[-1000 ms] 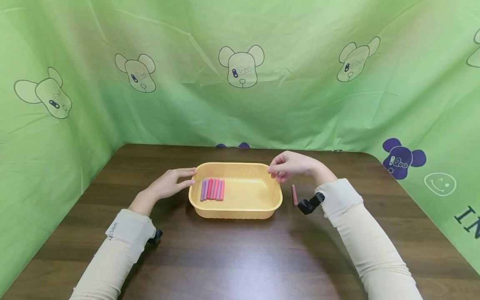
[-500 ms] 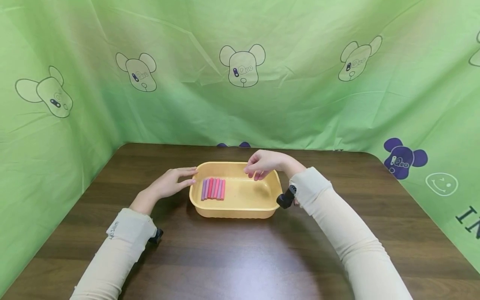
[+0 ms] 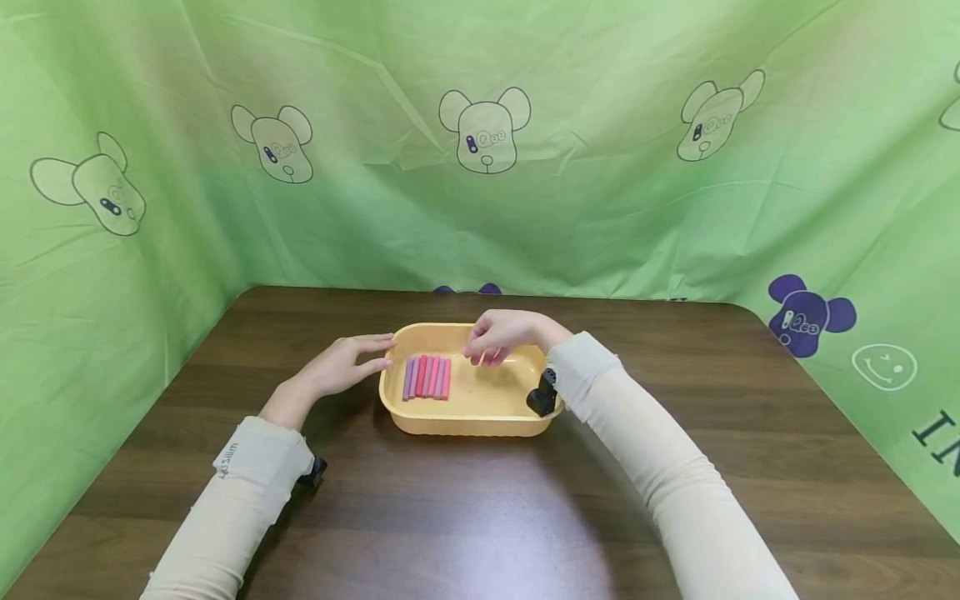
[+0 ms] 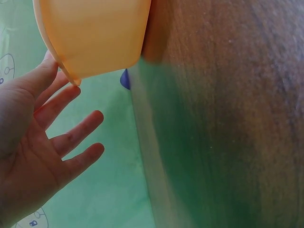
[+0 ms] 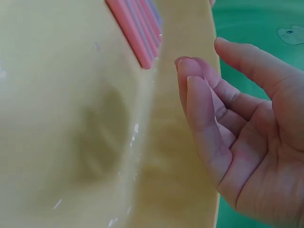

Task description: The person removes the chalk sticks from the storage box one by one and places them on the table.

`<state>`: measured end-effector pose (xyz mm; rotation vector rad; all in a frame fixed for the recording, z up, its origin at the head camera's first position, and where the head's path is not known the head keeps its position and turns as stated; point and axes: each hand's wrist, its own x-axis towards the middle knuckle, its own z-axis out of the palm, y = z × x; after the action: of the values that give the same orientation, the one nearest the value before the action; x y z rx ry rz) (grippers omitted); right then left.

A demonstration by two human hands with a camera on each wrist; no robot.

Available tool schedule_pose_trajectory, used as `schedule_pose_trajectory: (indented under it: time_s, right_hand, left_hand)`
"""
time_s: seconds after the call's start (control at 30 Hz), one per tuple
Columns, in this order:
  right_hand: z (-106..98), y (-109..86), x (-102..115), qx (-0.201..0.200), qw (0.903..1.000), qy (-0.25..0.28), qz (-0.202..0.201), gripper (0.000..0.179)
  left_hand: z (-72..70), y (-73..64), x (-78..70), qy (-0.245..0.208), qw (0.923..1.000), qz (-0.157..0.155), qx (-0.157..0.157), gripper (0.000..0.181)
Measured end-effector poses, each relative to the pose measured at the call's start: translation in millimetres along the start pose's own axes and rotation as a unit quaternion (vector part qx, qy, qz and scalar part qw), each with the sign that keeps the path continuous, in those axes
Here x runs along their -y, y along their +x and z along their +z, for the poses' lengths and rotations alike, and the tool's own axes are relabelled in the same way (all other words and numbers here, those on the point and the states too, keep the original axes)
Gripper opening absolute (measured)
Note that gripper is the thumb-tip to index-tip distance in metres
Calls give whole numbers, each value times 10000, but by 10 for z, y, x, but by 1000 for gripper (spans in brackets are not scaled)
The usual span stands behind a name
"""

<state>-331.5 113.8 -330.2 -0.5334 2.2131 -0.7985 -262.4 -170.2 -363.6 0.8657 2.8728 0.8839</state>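
Note:
A shallow yellow plastic tray (image 3: pixel 468 425) stands on the table. Inside, near its left end, a row of several slim pink, red and purple sticks (image 3: pixel 427 378) lies side by side; their pink ends (image 5: pixel 142 52) also show in the right wrist view. My left hand (image 3: pixel 337 367) touches the tray's left rim with spread, fairly straight fingers; in the left wrist view, that hand (image 4: pixel 42 128) has fingertips at the rim's corner. Over the tray, just right of the sticks, hovers my right hand (image 3: pixel 502 333). Its thumb and bent fingers (image 5: pixel 199 104) stand apart, holding nothing.
A dark wood-grain table (image 3: pixel 420 517) carries the tray. Green cloth (image 3: pixel 360 225) with mouse-head drawings hangs behind and at both sides. A black wrist camera (image 3: pixel 543 393) on the right wrist sits above the tray's right end.
My right hand has moved left from the tray's right rim to beside the row of sticks. A pink stick on the table right of the tray is now hidden by the right arm. Left hand stays.

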Motion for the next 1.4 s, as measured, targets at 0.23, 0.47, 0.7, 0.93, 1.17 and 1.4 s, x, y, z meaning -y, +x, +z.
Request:
schedule_pose_trajectory:
  time_s: [0.23, 0.47, 0.7, 0.93, 1.17, 1.4]
  right_hand:
    - [51, 148, 0, 95, 9999, 46, 105, 23]
    - [124, 253, 20, 283, 9994, 15, 184, 20]
    - [185, 309, 12, 377, 9986, 223, 312, 15]
    - [244, 370, -9, 526, 9976, 177, 418, 17]
    - [317, 403, 14, 373, 9974, 51, 622, 20]
    - [361, 431, 61, 219, 9963, 22, 836, 25]
  left_hand:
    - [-12, 3, -18, 7, 10000, -41, 37, 45]
    - [-14, 4, -29, 1, 9999, -78, 65, 45]
    - [-3, 8, -26, 17, 10000, -60, 37, 45]
    - [-7, 0, -27, 16, 10000, -98, 13, 44]
    - [-6, -1, -18, 11, 9999, -100, 37, 45]
    - [-4, -1, -17, -21, 9999, -112, 18, 45]
